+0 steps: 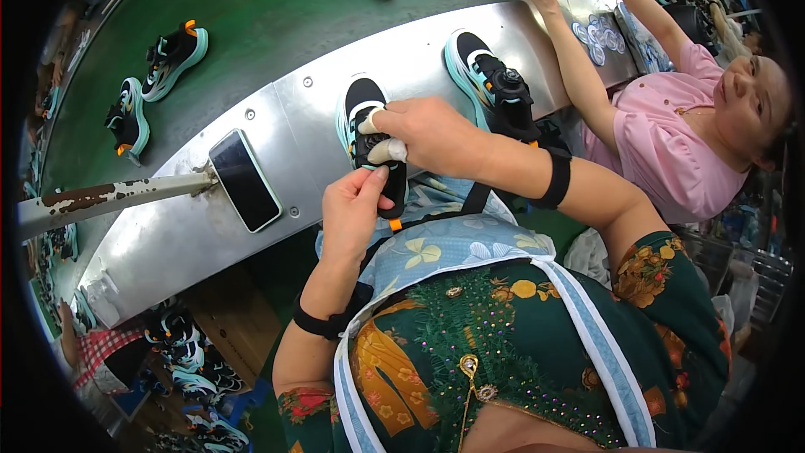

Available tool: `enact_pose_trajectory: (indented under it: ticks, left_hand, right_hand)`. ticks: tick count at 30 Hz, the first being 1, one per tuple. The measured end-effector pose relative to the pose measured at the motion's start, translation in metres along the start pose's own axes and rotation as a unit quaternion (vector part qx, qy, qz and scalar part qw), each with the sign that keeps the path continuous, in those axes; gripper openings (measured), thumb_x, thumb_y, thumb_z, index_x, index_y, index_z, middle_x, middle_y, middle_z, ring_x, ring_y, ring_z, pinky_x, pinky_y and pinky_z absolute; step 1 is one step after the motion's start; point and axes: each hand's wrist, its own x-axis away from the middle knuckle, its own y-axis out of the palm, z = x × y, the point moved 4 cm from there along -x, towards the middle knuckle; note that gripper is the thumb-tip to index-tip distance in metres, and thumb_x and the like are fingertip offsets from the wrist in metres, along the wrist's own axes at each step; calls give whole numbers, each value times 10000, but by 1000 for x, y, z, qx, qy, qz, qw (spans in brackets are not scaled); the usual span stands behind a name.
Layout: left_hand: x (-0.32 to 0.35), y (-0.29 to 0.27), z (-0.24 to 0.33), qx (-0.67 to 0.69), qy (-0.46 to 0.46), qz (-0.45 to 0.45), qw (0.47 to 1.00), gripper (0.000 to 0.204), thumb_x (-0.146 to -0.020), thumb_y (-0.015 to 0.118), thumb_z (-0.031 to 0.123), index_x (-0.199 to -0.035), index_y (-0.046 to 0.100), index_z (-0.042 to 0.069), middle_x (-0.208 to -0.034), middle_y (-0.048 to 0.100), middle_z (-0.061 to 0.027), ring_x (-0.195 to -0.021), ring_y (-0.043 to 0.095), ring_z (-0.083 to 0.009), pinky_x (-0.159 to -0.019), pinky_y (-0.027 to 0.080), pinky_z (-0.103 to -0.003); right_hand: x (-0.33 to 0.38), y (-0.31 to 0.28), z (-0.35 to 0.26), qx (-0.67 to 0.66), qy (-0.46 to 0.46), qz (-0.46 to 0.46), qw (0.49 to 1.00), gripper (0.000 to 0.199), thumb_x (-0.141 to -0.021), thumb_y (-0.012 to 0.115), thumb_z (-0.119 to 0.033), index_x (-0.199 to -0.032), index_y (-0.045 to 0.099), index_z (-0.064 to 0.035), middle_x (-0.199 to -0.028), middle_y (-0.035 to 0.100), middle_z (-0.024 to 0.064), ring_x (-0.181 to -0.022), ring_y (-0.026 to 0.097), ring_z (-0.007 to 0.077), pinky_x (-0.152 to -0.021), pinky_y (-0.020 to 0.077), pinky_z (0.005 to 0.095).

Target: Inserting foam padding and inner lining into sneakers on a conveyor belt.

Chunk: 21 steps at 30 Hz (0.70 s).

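A black, white and mint-soled sneaker (364, 94) lies on the metal ledge before me, its toe pointing away and an orange heel tab toward my apron. My right hand (428, 136), with pale covers on two fingertips, comes over it from the right and grips its upper near the middle. Lower down, my left hand (352, 208) has thumb and fingers pinched at the shoe's opening. Whatever small part lies between the fingertips is hidden. Just right of my right hand rests a matching sneaker (478, 75) with a round black dial on top.
A phone (245, 180) lies on the metal ledge (314, 109), left of my hands, beside a chipped metal bar (117, 201). More sneakers (173, 59) sit on the green belt (251, 8) beyond. At right, a co-worker in a pink shirt (671, 138) handles small pieces near round discs (598, 38).
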Motion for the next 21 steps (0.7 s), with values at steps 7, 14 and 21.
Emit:
enact_pose_trajectory:
  ticks: [7, 14, 21]
  left_hand:
    - [-2, -2, 0, 5, -41, -12, 999, 218, -891, 613, 223, -858, 687, 21, -609, 597, -13, -510, 441, -43, -487, 318, -213]
    - [-8, -4, -8, 13, -30, -30, 999, 203, -901, 611, 231, -834, 661, 47, -596, 584, -7, -447, 372, -16, -421, 250, -170]
    - [-11, -2, -4, 33, -34, -23, 999, 215, -882, 625, 183, -758, 667, 11, -598, 568, 5, -511, 434, -37, -475, 294, -212]
  right_hand:
    - [-12, -22, 10, -131, 74, -139, 979, 334, -780, 701, -205, -1095, 637, -113, -813, 512, 91, -792, 550, 232, -707, 457, 338]
    - [-21, -8, 10, -152, -9, -145, 978, 266, -743, 721, -167, -995, 672, -97, -784, 512, 83, -730, 547, 213, -676, 448, 318]
    - [-27, -10, 16, -208, 53, -161, 963, 212, -741, 726, -132, -935, 672, -66, -765, 538, 30, -670, 498, 117, -603, 418, 262]
